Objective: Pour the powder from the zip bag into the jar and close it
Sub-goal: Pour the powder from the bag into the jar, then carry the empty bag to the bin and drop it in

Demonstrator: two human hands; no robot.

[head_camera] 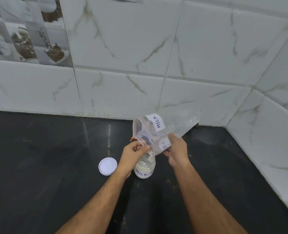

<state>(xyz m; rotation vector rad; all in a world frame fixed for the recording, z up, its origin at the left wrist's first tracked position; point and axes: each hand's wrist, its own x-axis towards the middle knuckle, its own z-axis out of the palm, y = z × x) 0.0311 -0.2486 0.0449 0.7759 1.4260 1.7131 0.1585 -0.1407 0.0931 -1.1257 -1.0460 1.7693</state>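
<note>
Bag, mouth down over the jar, was pinched at its zip by the left hand and gripped mid-body by the right hand.

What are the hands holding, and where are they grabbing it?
Both hold the zip bag. The left hand pinches its zip edge at the open mouth, above the jar. The right hand grips its side by the label.

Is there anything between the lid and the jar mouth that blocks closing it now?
Yes: the zip bag, held by both hands, hangs over the jar mouth. The lid lies beside it.
</note>
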